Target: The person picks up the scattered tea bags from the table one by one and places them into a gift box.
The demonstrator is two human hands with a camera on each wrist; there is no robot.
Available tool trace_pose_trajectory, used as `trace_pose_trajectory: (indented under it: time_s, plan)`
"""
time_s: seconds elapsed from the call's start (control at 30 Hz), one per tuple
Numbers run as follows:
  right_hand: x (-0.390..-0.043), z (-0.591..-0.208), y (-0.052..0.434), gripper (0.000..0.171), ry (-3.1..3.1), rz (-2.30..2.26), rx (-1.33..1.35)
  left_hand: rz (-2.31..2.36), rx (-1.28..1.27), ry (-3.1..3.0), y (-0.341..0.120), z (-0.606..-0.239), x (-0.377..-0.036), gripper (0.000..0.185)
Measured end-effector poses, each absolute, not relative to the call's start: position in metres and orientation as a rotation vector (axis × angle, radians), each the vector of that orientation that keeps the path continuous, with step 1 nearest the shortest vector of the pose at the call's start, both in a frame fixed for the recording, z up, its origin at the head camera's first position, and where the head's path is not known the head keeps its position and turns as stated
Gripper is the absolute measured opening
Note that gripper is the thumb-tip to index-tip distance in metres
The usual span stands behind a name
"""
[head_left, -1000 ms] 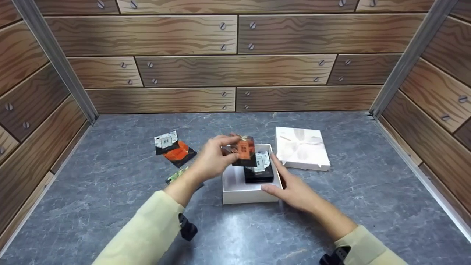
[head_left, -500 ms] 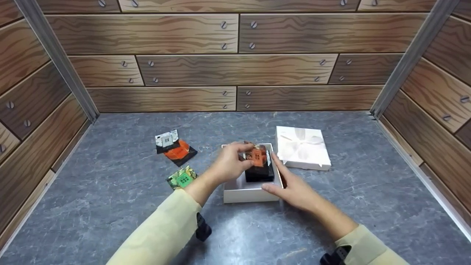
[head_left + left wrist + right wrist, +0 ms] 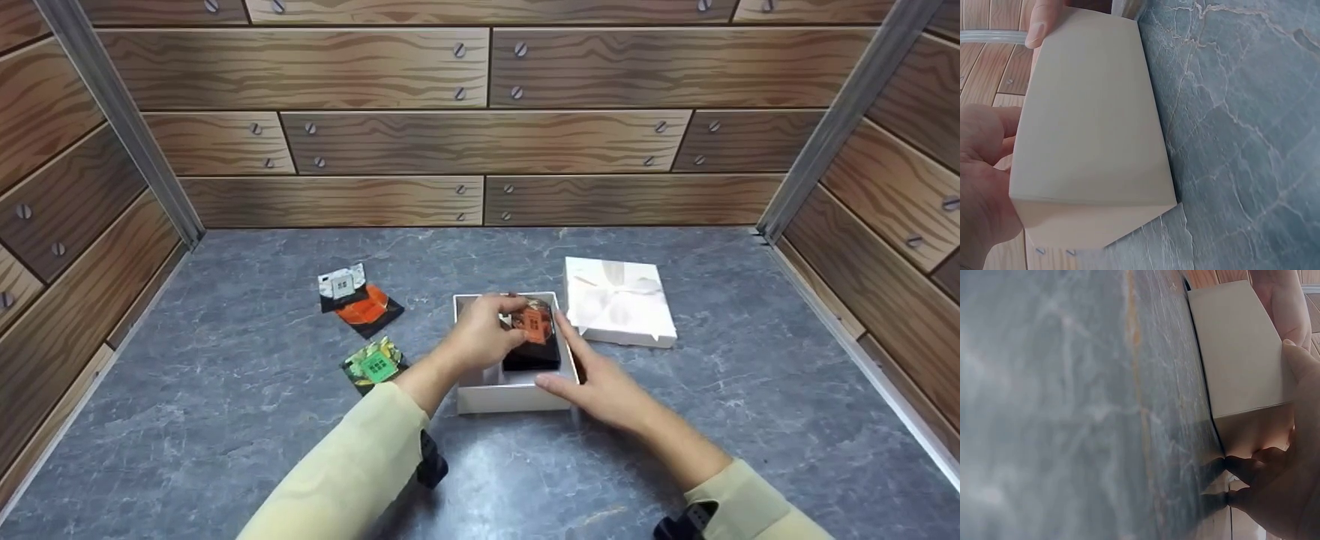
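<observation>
Since second ago, we have lowered orange card (image 3: 534,324) from above box onto black stack (image 3: 531,354) inside white box (image 3: 510,396). Our left hand (image 3: 480,337) pinches card between thumb and fingers, reaching over box's left wall. Our right hand (image 3: 600,382), fingers straight, rests against box's right wall, steadying it. White lid with bow (image 3: 619,311) lies just right of box. Two overlapping cards, grey-and-orange (image 3: 352,300), and green card (image 3: 373,364) lie left on grey counter (image 3: 225,420).
</observation>
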State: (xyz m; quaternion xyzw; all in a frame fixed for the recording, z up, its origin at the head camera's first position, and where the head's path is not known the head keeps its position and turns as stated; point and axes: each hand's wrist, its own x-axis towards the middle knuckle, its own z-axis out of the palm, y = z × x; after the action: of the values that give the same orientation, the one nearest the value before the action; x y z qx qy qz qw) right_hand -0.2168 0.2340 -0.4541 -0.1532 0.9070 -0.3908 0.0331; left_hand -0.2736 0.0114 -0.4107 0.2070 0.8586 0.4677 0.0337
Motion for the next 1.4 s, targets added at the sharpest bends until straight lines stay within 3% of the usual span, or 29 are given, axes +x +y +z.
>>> trace_pose_trajectory:
  time_s: [0.77, 1.4]
  plan:
    - [-0.218, -0.454, 0.235, 0.098, 2.799, -1.202, -0.472, 1.192, 0.591, 2.825, 0.021, -0.414, -0.277, 0.041]
    - [-0.218, -0.455, 0.235, 0.098, 2.803, -1.191, -0.461, 1.236, 0.529, 2.798, 0.021, -0.409, -0.275, 0.054]
